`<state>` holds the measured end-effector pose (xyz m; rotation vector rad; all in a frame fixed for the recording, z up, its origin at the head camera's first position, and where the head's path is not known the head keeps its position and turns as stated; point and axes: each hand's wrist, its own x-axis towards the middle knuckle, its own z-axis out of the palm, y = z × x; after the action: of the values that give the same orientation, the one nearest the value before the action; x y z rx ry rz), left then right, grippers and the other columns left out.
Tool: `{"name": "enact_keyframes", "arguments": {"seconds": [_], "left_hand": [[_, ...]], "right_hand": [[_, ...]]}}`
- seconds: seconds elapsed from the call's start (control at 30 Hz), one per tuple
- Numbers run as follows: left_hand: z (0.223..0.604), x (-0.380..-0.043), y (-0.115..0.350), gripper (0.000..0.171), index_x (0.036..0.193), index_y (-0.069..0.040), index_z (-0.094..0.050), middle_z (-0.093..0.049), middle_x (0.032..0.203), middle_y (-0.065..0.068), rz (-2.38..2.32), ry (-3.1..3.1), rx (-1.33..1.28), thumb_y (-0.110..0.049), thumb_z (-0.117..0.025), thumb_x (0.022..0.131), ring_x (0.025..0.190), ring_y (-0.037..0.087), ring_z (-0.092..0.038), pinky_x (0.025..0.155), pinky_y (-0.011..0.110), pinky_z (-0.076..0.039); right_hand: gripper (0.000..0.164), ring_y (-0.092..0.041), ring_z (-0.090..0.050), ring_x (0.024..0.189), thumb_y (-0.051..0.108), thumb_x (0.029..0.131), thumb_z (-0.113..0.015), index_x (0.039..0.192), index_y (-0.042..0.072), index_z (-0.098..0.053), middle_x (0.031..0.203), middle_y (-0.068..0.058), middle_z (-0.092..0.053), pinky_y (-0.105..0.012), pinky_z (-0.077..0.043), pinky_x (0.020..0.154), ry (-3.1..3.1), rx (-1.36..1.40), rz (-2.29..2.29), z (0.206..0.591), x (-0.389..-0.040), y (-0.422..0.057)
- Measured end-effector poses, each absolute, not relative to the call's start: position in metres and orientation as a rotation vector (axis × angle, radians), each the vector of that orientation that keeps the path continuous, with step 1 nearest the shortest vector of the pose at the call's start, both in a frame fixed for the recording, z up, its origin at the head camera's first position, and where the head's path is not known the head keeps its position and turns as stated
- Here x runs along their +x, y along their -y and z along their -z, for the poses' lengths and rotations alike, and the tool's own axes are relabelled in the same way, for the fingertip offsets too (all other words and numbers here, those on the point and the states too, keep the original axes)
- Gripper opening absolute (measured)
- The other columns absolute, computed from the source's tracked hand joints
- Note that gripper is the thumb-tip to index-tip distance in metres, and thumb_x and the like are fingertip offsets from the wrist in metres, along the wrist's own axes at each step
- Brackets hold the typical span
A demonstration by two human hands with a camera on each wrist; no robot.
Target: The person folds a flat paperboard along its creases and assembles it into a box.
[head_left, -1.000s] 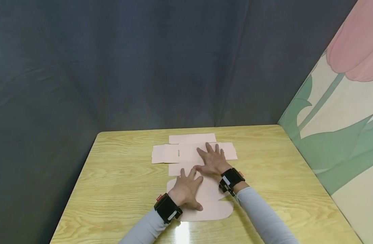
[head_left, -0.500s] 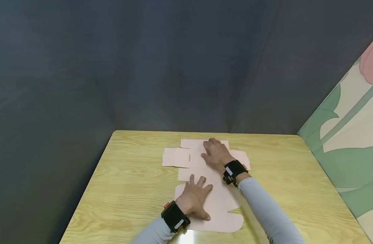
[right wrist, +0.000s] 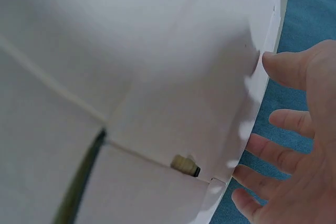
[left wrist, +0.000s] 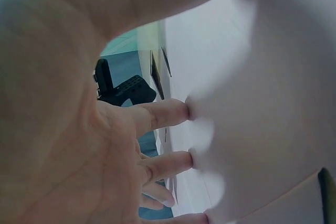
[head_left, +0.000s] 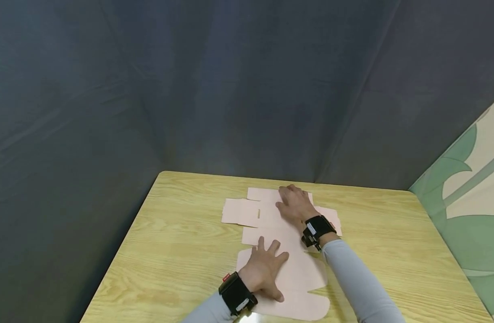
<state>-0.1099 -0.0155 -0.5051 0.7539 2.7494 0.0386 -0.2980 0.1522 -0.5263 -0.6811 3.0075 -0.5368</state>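
A flat, unfolded pale pink cardboard box blank (head_left: 285, 264) lies on the table, with side flaps, a slot and rounded near corners. My left hand (head_left: 263, 271) rests on its near section with fingers spread. In the left wrist view the fingertips (left wrist: 181, 109) touch the card while the palm stays off it. Farther away, my right hand (head_left: 296, 205) lies over the far panel, fingers pointing at the back edge. The right wrist view shows its fingers (right wrist: 275, 150) extended by the card's border, beside a small cut-out. Neither hand holds anything.
The wood-grain table (head_left: 182, 251) extends on both sides of the card. A dark curtain (head_left: 247, 89) hangs behind its back edge. At the right stands a panel (head_left: 477, 224) with a green leaf print.
My right hand has moved away from me, from the middle cross panel to the far panel. My left hand stays on the near section. The head view has turned slightly left.
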Motion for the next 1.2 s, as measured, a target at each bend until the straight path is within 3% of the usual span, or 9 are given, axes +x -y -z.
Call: {"name": "enact_keyframes", "arguments": {"seconds": [0.3, 0.6, 0.8, 0.9, 1.03, 1.1, 1.2], "left_hand": [[0.505, -0.110, 0.016, 0.106, 0.150, -0.037, -0.052, -0.043, 0.157, 0.001, -0.028, -2.757, 0.756, -0.073, -0.094, 0.060, 0.147, 0.047, -0.042, 0.111, 0.055, -0.052], [0.504, -0.112, 0.015, 0.107, 0.151, -0.038, -0.052, -0.042, 0.159, 0.001, -0.031, -2.749, 0.732, -0.073, -0.094, 0.060, 0.149, 0.049, -0.041, 0.113, 0.057, -0.050], [0.504, -0.111, 0.013, 0.105, 0.152, -0.039, -0.051, -0.041, 0.159, -0.001, -0.043, -2.725, 0.737, -0.073, -0.094, 0.062, 0.150, 0.047, -0.038, 0.114, 0.055, -0.049], [0.505, -0.112, 0.012, 0.105, 0.152, -0.039, -0.052, -0.041, 0.159, -0.001, -0.049, -2.721, 0.740, -0.073, -0.094, 0.062, 0.149, 0.046, -0.038, 0.114, 0.054, -0.050], [0.506, -0.113, 0.012, 0.104, 0.151, -0.039, -0.052, -0.041, 0.158, -0.001, -0.053, -2.728, 0.740, -0.072, -0.094, 0.062, 0.148, 0.045, -0.039, 0.113, 0.053, -0.050], [0.506, -0.113, 0.011, 0.104, 0.151, -0.039, -0.052, -0.041, 0.158, 0.000, -0.057, -2.731, 0.746, -0.072, -0.094, 0.062, 0.147, 0.044, -0.040, 0.113, 0.053, -0.050], [0.507, -0.113, 0.011, 0.105, 0.151, -0.039, -0.053, -0.042, 0.157, -0.001, -0.054, -2.734, 0.755, -0.073, -0.094, 0.061, 0.144, 0.042, -0.041, 0.112, 0.051, -0.050]], "right_hand": [[0.063, -0.048, -0.049, 0.145, 0.031, 0.105, -0.066, 0.157, 0.002, -0.049, 0.155, -0.028, -0.053, -0.073, -0.030, 0.120, -2.972, -0.566, 0.562, 0.520, -0.301, -0.152], [0.057, -0.046, -0.056, 0.137, 0.028, 0.106, -0.066, 0.155, 0.002, -0.052, 0.148, -0.026, -0.056, -0.072, -0.030, 0.120, -3.003, -0.565, 0.656, 0.514, -0.305, -0.154], [0.045, -0.044, -0.061, 0.126, 0.020, 0.106, -0.067, 0.144, -0.003, -0.062, 0.137, -0.025, -0.061, -0.075, -0.030, 0.117, -3.037, -0.577, 0.771, 0.511, -0.305, -0.159], [0.033, -0.041, -0.064, 0.114, 0.016, 0.107, -0.065, 0.134, -0.003, -0.069, 0.127, -0.023, -0.065, -0.070, -0.040, 0.110, -3.073, -0.624, 0.808, 0.509, -0.305, -0.162], [0.024, -0.034, -0.065, 0.094, 0.012, 0.108, -0.063, 0.123, -0.001, -0.076, 0.112, -0.019, -0.067, -0.054, -0.055, 0.086, -3.143, -0.702, 0.817, 0.505, -0.308, -0.162], [0.023, -0.031, -0.063, 0.089, 0.012, 0.108, -0.064, 0.121, 0.000, -0.077, 0.108, -0.018, -0.067, -0.047, -0.053, 0.078, -3.169, -0.709, 0.810, 0.503, -0.309, -0.163], [0.023, -0.030, -0.063, 0.089, 0.014, 0.109, -0.062, 0.119, 0.001, -0.077, 0.106, -0.016, -0.067, -0.045, -0.050, 0.078, -3.178, -0.697, 0.784, 0.501, -0.310, -0.163]]}}
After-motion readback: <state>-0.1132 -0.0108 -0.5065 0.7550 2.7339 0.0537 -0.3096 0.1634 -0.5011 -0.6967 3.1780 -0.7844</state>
